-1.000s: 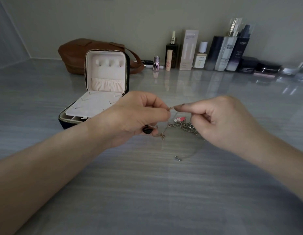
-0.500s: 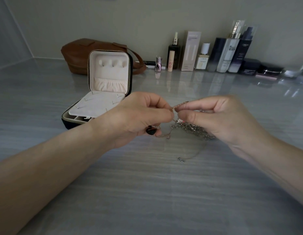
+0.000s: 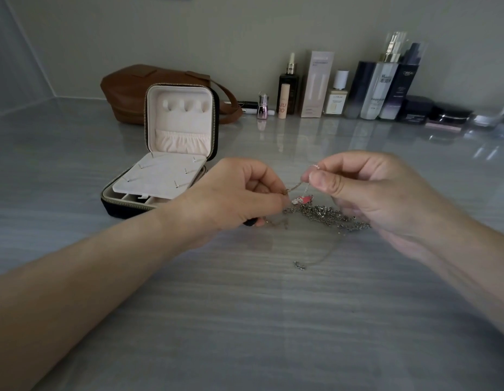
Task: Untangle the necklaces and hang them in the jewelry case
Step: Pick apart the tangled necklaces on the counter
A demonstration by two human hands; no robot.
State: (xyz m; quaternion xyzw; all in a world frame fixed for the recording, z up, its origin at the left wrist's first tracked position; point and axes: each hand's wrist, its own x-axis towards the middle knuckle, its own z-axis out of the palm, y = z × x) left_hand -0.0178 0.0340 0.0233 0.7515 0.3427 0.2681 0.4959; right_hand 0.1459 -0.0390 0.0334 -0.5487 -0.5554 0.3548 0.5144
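Observation:
A tangle of thin silver necklaces (image 3: 327, 215) lies on the grey table in front of me, with a small pink charm (image 3: 301, 199) at its top and one clasp end (image 3: 300, 265) trailing toward me. My left hand (image 3: 236, 193) pinches a fine chain at the tangle's left side. My right hand (image 3: 369, 190) pinches another chain strand, lifted a little above the tangle. A dark pendant (image 3: 249, 222) shows under my left hand. The open jewelry case (image 3: 160, 176) stands to the left, its cream lid upright with hooks and a pocket.
A brown leather bag (image 3: 132, 88) lies behind the case. A row of cosmetic bottles, boxes and jars (image 3: 358, 91) lines the back wall at the right. Grey tabletop (image 3: 245, 320) spreads wide in front of the hands.
My hands have moved apart: the right hand rose and drew its strand up and right, stretching the chain between both hands. The pink charm shows again below it.

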